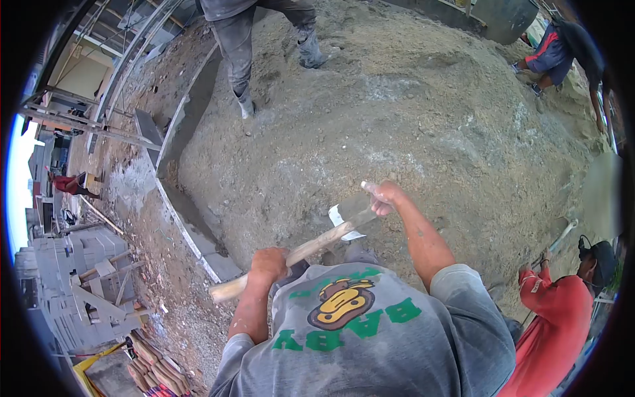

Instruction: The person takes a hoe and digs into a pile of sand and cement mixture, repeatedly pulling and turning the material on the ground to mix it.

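My left hand [268,264] is closed round a light wooden handle [307,248] near its lower left end. The handle slants up to the right, towards a dull metal blade with a white edge [336,215] above the wet grey mix [297,139]. My right hand [382,198] is just above the handle's upper end, thumb or finger stretched out with a whitish tip, the other fingers partly bent. No clear grip on the handle shows there.
A person in grey clothes and boots [311,49] stands at the top. Another in dark clothes [559,53] bends at upper right; a person in red [555,311] holds a tool at lower right. Left are a low form edge [188,228], grey blocks [59,284] and a distant person [66,184].
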`<state>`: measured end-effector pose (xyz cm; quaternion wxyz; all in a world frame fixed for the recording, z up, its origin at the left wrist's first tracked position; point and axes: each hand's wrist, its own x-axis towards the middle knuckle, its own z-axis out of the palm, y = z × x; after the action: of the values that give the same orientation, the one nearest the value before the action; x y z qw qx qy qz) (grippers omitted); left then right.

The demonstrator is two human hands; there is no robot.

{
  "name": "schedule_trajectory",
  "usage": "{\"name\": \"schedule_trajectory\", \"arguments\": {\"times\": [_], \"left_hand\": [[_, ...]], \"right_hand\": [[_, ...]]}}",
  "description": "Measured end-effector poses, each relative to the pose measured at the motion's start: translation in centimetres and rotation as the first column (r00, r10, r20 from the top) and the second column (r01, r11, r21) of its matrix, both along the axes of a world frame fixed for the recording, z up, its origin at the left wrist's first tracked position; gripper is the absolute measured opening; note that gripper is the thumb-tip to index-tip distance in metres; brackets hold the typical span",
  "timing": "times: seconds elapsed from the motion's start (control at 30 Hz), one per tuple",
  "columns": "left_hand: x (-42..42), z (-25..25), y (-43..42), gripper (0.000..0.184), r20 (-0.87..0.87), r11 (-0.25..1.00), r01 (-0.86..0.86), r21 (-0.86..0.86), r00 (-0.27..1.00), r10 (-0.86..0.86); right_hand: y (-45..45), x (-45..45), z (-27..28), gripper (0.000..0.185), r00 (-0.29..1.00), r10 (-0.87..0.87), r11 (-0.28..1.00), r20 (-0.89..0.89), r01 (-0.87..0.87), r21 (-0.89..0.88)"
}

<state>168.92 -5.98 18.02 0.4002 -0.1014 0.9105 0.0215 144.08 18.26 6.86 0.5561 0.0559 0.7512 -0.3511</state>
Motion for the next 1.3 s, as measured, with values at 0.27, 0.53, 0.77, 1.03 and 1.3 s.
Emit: {"name": "schedule_trajectory", "arguments": {"times": [0.27, 0.53, 0.77, 1.03, 1.3], "left_hand": [[-4.2, 3.3, -0.5, 0.030, -0.092, 0.994, 0.065, 0.089, 0.994, -0.056], [-8.1, -1.5, -12.2, 0.048, -0.089, 0.966, 0.012, 0.260, 0.996, 0.011], [-13.9, -6.8, -30.6, 0.053, -0.120, 0.889, 0.062, 0.453, 0.993, -0.009], [-20.7, 0.9, -56.2, 0.043, 0.055, 0.904, 0.001, 0.427, 0.998, -0.028], [-29.3, 1.2, -56.0, 0.040, -0.137, 0.849, 0.209, 0.486, 0.977, -0.162]], "right_hand": [[-5.2, 10.7, -8.9, 0.058, 0.246, -0.742, 0.189, 0.623, 0.969, -0.157], [-15.5, 3.8, -8.3, 0.034, -0.020, -0.909, -0.039, 0.417, 0.999, -0.037], [-30.1, -2.4, -7.5, 0.024, -0.096, -0.968, -0.133, 0.231, 0.980, -0.151], [-43.6, -11.3, 1.8, 0.020, -0.281, -0.932, -0.346, 0.230, 0.879, -0.327], [-42.0, -15.6, 10.9, 0.018, -0.422, -0.876, -0.477, 0.236, 0.680, -0.557]]}}
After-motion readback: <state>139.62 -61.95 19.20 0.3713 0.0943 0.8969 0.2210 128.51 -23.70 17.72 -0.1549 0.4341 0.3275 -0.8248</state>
